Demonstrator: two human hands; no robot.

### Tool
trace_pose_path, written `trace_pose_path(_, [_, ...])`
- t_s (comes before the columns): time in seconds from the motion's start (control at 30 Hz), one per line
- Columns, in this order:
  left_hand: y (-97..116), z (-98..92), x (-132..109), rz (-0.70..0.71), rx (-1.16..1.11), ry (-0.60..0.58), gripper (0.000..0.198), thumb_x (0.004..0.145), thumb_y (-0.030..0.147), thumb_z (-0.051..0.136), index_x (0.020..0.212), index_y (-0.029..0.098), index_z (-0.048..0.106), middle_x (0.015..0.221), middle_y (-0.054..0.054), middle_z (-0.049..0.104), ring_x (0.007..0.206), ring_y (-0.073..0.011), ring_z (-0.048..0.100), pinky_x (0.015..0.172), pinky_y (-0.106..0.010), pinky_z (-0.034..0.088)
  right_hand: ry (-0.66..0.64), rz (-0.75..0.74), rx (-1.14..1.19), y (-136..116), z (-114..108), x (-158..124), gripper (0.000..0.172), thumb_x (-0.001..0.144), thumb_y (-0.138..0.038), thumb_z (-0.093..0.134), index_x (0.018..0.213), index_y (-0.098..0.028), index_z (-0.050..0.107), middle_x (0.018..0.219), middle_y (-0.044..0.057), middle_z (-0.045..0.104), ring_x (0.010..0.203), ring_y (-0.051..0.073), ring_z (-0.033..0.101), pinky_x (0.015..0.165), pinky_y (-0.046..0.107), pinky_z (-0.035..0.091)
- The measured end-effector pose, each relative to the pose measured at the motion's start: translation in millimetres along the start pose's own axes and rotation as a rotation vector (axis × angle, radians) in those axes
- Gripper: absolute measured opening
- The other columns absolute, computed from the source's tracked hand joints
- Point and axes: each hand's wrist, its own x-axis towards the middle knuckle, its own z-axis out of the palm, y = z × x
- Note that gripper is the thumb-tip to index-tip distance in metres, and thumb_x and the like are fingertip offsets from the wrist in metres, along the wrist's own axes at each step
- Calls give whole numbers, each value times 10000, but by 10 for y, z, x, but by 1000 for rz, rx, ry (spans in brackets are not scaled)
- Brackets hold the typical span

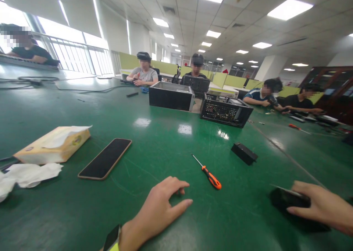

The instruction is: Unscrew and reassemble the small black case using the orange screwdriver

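Observation:
My left hand [165, 203] rests over the green table with thumb and fingers apart, nothing between them. A screwdriver [211, 177] with an orange and black handle lies just right of it, its tip pointing away to the left. At the right edge, my right hand [317, 203] is closed around a black box-shaped part [289, 203], slightly blurred; its exact kind cannot be made out. Farther off, a smaller black block [244, 153] sits on the table. Left of my left hand lies a phone [106, 159] with a dark screen.
A yellow tissue pack [55, 144] and crumpled tissue [33, 174] lie at the left. Two black computer cases [171, 98] stand ahead, the right case [226, 109] perforated. Several people sit around the table. Another screwdriver [299, 128] lies far right; cables [82, 91] run far left.

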Motion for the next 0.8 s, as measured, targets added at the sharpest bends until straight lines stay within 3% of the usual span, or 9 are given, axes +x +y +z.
trace_pose_path(0.03, [8,5,-4,15,8,-21,255,853,291,686,1099,231,660,935,-27,676,875,-210,620,814,-328,491,-89,-97,4,-353,6,-58,282,558,-562,771,650,-300,722,766,69,730,678,302,692,613,385,535])
trace_pose_path(0.13, [38,18,-19,63,37,-91,407,814,363,741,1183,230,631,1068,-62,673,981,-249,612,890,-378,493,-118,-284,-12,-1294,-20,-216,417,585,-627,771,848,-303,756,917,86,732,704,320,693,638,426,530])
trace_pose_path(0.2, [59,17,-33,94,44,-128,640,747,486,789,1289,227,571,1209,-103,631,1082,-294,585,966,-434,471,-79,-397,86,-1635,-65,-236,803,478,-697,806,1172,-307,696,1035,105,723,827,362,699,685,441,542])
trace_pose_path(0.27, [83,7,-51,134,33,-177,845,657,591,815,1358,226,514,1304,-130,581,1156,-329,554,1021,-471,440,-29,-363,168,-1693,-77,-147,764,617,-696,741,1271,-315,633,1108,98,712,902,345,696,705,410,540])
trace_pose_path(0.37, [126,-12,-77,184,2,-256,893,619,624,818,1365,241,510,1336,-123,567,1185,-336,550,1049,-470,427,-37,-193,192,-1457,94,134,403,882,-585,528,1093,-288,699,1045,63,729,895,282,695,725,373,523])
trace_pose_path(0.5, [164,-27,-99,177,-25,-278,864,618,651,801,1332,240,540,1301,-116,606,1161,-334,579,1046,-451,437,24,-59,120,-1197,542,465,354,940,-476,449,1035,-221,675,904,72,708,814,257,676,690,363,516])
trace_pose_path(0.6, [167,-39,-104,174,-35,-286,843,615,660,795,1301,230,563,1267,-108,629,1143,-328,593,1050,-456,430,140,-46,95,-1244,653,476,371,933,-445,460,1123,-187,648,1050,123,665,984,299,633,820,436,504])
trace_pose_path(0.7, [161,-67,-98,160,-34,-287,820,588,688,788,1231,214,600,1201,-101,656,1093,-327,613,1018,-458,447,151,-252,276,-1460,460,271,432,906,-509,527,1202,-210,621,1194,134,621,1124,315,573,956,484,453])
trace_pose_path(0.8, [148,-125,-83,115,-19,-279,794,540,733,779,1121,212,629,1096,-80,684,979,-303,644,923,-410,495,-155,-648,514,-1766,206,5,657,733,-584,735,1294,-274,588,1293,114,599,1163,317,569,992,459,450])
